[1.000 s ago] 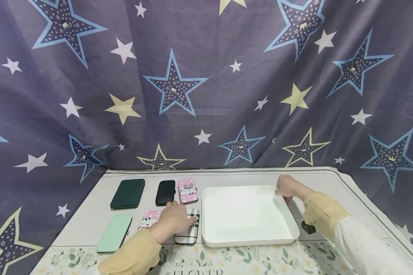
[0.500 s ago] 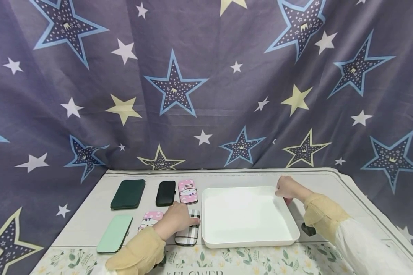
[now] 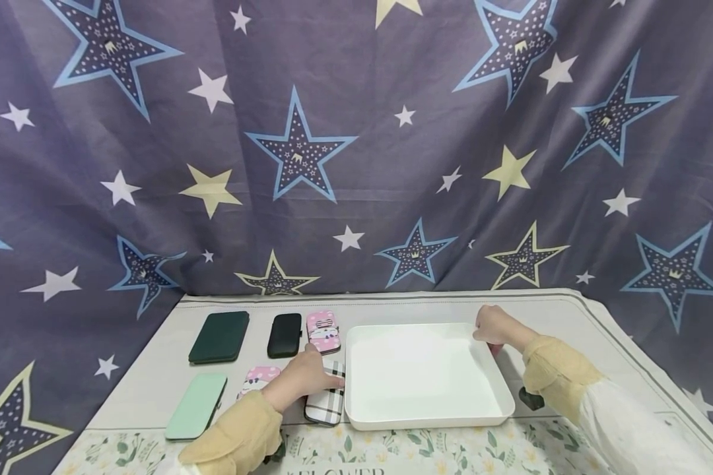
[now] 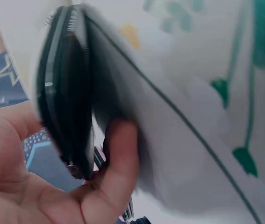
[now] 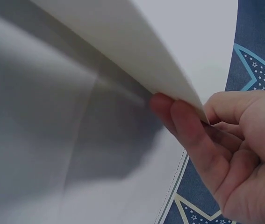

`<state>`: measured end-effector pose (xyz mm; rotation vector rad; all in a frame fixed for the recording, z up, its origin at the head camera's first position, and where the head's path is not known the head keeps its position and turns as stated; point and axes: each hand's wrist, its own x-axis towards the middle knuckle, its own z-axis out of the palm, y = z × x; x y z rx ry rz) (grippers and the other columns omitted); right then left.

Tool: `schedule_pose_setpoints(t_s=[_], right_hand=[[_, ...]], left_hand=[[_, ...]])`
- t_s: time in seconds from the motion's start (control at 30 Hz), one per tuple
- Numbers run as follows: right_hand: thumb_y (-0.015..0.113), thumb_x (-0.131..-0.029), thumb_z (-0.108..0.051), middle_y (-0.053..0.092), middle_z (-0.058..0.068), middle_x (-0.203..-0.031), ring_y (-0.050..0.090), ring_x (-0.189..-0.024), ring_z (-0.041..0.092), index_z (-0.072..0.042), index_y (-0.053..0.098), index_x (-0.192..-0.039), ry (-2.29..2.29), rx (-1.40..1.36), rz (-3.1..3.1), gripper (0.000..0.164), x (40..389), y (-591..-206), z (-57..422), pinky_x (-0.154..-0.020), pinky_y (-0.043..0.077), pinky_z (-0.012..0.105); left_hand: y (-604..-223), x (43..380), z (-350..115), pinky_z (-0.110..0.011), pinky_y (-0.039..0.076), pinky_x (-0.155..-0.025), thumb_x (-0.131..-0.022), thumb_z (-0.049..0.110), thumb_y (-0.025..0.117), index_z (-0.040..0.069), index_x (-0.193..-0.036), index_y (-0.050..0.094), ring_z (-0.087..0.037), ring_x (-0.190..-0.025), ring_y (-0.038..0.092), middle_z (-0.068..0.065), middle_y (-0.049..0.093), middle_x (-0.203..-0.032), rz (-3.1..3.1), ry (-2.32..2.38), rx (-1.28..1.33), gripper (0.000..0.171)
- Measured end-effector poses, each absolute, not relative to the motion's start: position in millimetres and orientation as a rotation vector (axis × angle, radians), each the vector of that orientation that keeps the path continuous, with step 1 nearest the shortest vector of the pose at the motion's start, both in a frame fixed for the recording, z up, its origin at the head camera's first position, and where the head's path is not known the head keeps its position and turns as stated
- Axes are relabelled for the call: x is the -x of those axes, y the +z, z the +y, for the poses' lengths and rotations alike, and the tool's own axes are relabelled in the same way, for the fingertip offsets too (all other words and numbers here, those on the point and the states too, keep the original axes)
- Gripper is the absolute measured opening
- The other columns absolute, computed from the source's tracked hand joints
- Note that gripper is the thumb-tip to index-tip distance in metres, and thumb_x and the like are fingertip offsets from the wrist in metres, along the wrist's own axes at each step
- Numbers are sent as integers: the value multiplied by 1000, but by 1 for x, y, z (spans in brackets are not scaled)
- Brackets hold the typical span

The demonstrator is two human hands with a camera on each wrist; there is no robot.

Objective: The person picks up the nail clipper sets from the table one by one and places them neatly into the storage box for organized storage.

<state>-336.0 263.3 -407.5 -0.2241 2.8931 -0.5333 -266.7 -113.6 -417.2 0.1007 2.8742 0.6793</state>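
Note:
My left hand [image 3: 302, 377] holds a black-and-white plaid case [image 3: 327, 407] at the left side of the white tray [image 3: 430, 423]. The left wrist view shows the case edge-on, its dark side [image 4: 60, 98] with a metal frame between thumb and fingers, seemingly tilted up from the cloth. At the tray's far right corner, my right hand [image 3: 499, 326] grips the rim. Up close in the right wrist view, the fingers [image 5: 188, 123] sit under the tray edge [image 5: 137, 51], thumb on the other side. The tray is bare inside.
Left of the tray lie a dark green case [image 3: 220, 337], a black case [image 3: 284, 335], a pink patterned case [image 3: 323, 331] and a mint case [image 3: 197, 406]. Another pink case [image 3: 258, 378] is partly hidden by my left arm. A starry curtain [image 3: 356, 165] hangs behind the table.
My left hand and the plaid case have shifted slightly, the case a little to the right and at a changed angle. The right hand keeps its grip on the tray.

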Motion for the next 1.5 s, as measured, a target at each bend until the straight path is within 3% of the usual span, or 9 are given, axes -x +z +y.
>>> schedule_pose_setpoints(t_s=[0.1,0.23,0.33,0.47,0.9,1.33,1.5], right_hand=[[54,-77,1,59,5,-48,61,-41,14,0,65,-65,-536,213,2892,16,336,-407,263,-47,53,24],[55,-78,1,60,6,-51,62,-43,14,1,65,-67,-566,200,2877,15,334,-406,261,-48,54,25],[56,-78,0,61,7,-53,62,-45,14,3,65,-70,-571,189,2876,13,331,-405,259,-48,53,25],[56,-79,0,61,7,-54,62,-44,13,3,66,-73,-552,179,2889,12,329,-405,258,-47,53,24],[56,-79,0,61,7,-53,61,-43,12,6,67,-77,-533,181,2902,12,327,-406,255,-46,52,23],[57,-80,0,61,7,-53,61,-43,13,8,67,-79,-532,144,2901,13,324,-404,254,-46,52,23],[56,-79,0,60,6,-51,61,-42,12,5,66,-73,-536,143,2899,13,325,-403,254,-45,52,23]], left_hand=[[-417,269,-118,-43,56,-65,-77,28,78,-24,-130,29,-33,-74,66,-36,55,-105,2808,784,-98,89],[-413,268,-123,-34,53,-45,-82,13,72,-20,-122,41,-25,-50,62,-25,56,-90,2703,933,-49,60],[-410,265,-128,-32,53,-45,-82,8,70,-17,-111,49,-22,-52,61,-18,56,-81,2671,971,-53,44],[-405,261,-133,-32,53,-48,-82,7,70,-14,-104,53,-21,-58,61,-14,56,-78,2695,957,-99,35],[-365,264,-149,-34,55,-49,-84,7,69,-6,-97,56,-19,-59,61,-11,58,-76,2702,986,-127,23],[-316,274,-120,-33,56,-52,-87,9,68,-9,-122,48,-21,-68,64,-17,60,-93,2652,1085,-225,44],[-306,276,-100,-33,56,-53,-86,12,69,-7,-121,50,-20,-64,64,-14,62,-89,2599,1138,-229,43]])
